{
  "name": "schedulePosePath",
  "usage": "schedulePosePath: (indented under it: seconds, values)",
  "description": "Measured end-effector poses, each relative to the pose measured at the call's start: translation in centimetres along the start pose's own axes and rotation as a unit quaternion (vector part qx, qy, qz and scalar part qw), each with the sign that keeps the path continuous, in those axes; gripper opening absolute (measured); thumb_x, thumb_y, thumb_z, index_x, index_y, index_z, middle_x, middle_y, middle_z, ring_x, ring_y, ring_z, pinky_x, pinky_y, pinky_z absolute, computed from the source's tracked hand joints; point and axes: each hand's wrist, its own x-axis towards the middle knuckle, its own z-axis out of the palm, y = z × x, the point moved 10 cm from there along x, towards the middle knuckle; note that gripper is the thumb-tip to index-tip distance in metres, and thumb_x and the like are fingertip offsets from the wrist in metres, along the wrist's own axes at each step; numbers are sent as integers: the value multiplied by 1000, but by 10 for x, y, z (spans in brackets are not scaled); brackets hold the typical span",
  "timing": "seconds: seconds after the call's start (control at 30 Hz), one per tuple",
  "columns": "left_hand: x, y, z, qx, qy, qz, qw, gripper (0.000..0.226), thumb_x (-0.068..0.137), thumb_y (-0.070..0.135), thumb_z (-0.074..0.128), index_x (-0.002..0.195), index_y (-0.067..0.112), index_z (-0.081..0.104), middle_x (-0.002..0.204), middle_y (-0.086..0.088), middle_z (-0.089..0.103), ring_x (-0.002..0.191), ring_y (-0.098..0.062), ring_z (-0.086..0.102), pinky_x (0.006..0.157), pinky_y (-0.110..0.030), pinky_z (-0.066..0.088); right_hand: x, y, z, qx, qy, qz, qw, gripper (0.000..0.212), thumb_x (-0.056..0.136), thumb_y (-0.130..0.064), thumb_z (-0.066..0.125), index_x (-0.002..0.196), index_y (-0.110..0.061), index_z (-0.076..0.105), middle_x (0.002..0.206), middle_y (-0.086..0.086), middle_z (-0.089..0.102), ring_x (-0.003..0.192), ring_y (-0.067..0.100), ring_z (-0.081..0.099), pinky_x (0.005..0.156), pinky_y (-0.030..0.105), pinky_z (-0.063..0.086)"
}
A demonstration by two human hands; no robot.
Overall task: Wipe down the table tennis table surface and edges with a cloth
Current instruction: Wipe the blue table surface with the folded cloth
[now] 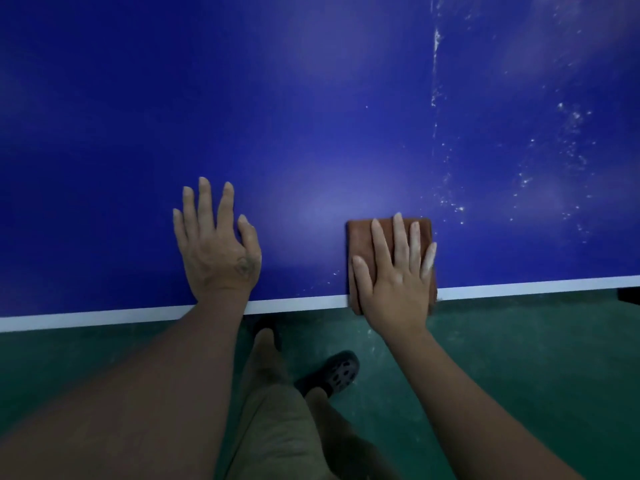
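The blue table tennis table [311, 116] fills the upper view, and its white edge line [298, 303] runs across the near side. A folded brown cloth [360, 240] lies flat at that near edge, slightly overhanging it. My right hand [398, 271] presses on the cloth with straight, spread fingers. To the left, my left hand [218, 244] rests flat on the bare blue surface, fingers spread. White dust specks [554, 161] cover the table to the right of the cloth.
A green floor [519, 341] lies below the table edge. My legs in khaki shorts [277, 410] and a dark perforated shoe [339, 372] stand close to the table. Something dark [628, 296] shows under the table at the far right.
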Motion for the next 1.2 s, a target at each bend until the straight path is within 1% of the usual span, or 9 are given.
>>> schedulePosePath:
  seconds: [0.2,0.33,0.43,0.6,0.77,0.87,0.97,1.07,1.2]
  values:
    - [0,0,-1,0,9,-4,1000,56,112,34,43,166,19,45,179,-9,28,168,-31,17,137,-52,11,65,-58,11,18,7,4,1000,65,112,-58,34,169,-26,33,179,9,15,167,35,8,133,61,2]
    - [1,2,-1,3,14,6,1000,55,113,33,43,166,18,45,179,-10,28,168,-32,18,137,-54,14,18,-72,12,47,9,-96,994,64,112,-55,42,168,-27,34,179,8,19,167,33,10,133,62,8]
    - [1,1,0,9,14,3,1000,56,112,33,43,166,19,45,179,-10,29,168,-32,19,137,-54,13,-32,-42,13,45,-22,-139,989,65,111,-57,42,170,-31,29,180,3,15,167,31,9,132,63,11]
    - [1,2,-2,7,10,-1,1000,55,113,33,43,166,20,45,179,-9,28,168,-32,18,137,-53,12,-37,0,5,34,-20,-40,998,63,112,-59,35,169,-31,32,180,1,14,167,30,8,133,62,9]
    - [0,0,0,14,10,1,1000,55,113,36,42,166,21,45,179,-8,28,168,-31,18,137,-52,12,24,-48,10,31,6,32,999,67,111,-59,34,169,-25,33,179,10,15,166,36,9,132,62,5]
    - [0,0,-1,18,19,7,1000,55,113,36,41,166,21,45,178,-9,30,168,-31,20,137,-52,14,25,-86,13,44,23,-13,999,64,111,-56,41,167,-25,38,178,11,21,166,36,14,132,62,8]
    - [0,1,-1,18,18,6,1000,56,114,37,40,167,21,44,179,-9,29,168,-31,19,137,-52,13,-11,-99,17,69,-4,-122,990,63,112,-56,40,168,-27,34,179,8,18,167,32,9,132,62,9]
    - [-1,1,0,23,9,0,1000,57,114,39,38,168,23,42,180,-8,26,169,-30,17,137,-51,12,-49,-64,17,51,-20,-176,983,63,113,-56,41,169,-30,31,180,3,15,167,29,9,132,61,12]
    - [-2,2,-1,21,9,2,1000,56,114,38,38,168,22,42,180,-8,27,168,-30,18,137,-51,12,-58,18,3,25,-12,-96,995,63,111,-52,44,169,-31,31,180,1,15,167,30,10,131,64,13]
